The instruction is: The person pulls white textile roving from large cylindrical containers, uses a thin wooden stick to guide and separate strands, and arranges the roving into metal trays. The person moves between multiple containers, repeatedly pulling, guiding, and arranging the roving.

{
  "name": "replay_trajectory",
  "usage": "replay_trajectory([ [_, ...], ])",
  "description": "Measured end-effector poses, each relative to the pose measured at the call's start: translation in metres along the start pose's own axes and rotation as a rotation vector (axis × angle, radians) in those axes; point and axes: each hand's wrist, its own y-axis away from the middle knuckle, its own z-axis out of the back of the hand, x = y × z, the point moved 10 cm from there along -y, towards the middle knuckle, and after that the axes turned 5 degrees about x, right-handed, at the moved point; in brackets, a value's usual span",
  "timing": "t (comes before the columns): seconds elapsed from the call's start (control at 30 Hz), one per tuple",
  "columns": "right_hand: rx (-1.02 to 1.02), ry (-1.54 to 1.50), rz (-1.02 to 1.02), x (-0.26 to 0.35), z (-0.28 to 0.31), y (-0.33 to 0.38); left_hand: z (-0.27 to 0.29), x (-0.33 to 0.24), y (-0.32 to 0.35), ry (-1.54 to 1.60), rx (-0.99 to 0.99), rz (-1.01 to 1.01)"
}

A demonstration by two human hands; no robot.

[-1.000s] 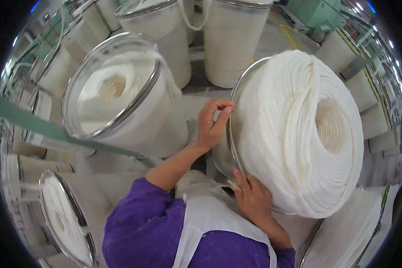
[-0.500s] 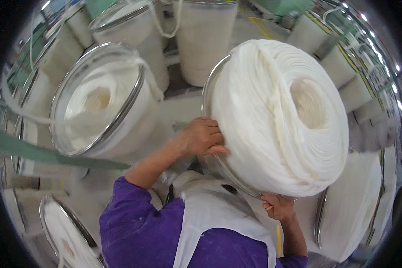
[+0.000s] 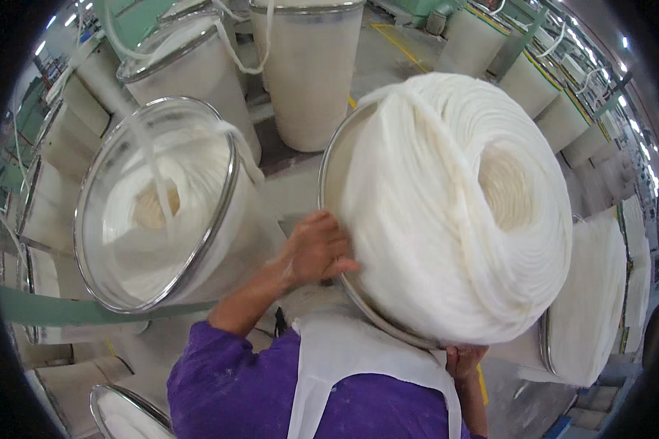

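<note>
A big coil of white sliver (image 3: pixel 410 219) bulges high out of a can with a metal rim (image 3: pixel 381 320), right in front of my body. The coil has a round hole toward its right side, and a thicker strand runs down across its top. My left hand (image 3: pixel 316 249) is closed on the rim at the coil's left, thumb pointing toward the fibre. Low at the near side, my right hand (image 3: pixel 465 360) grips the same rim from below; the coil and rim partly cover its fingers. The can's body is mostly hidden under the coil.
To the left stands a tilted, translucent can (image 3: pixel 234 212) with a lower coil and a strand over its rim. A tall full can (image 3: pixel 311 80) stands behind. A green rail (image 3: pixel 73 309) crosses at left. More sliver (image 3: pixel 582 300) bulges at right; several cans line both sides.
The full can with its coil has come slightly nearer my body, both hands staying on its rim. The surrounding cans have shifted in view as my head moved.
</note>
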Motion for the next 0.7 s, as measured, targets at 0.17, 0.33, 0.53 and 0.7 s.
replay_trajectory([
  [0.17, 0.031, 0.171, 0.031, 0.0, -0.016, -0.001, 0.012, 0.001, 0.015, -0.033, -0.025, 0.033],
  [0.33, 0.065, 0.212, 0.026, -0.023, -0.02, -0.004, 0.01, 0.007, 0.02, -0.02, -0.011, 0.067],
  [0.53, -0.29, -1.018, -0.468, -0.139, -0.043, -0.014, 0.002, 0.013, -0.017, -0.047, -0.061, 0.053],
  [0.7, -0.227, -0.012, 0.01, -0.168, -0.012, -0.091, -0.018, 0.024, -0.065, -0.079, -0.063, 0.108],
])
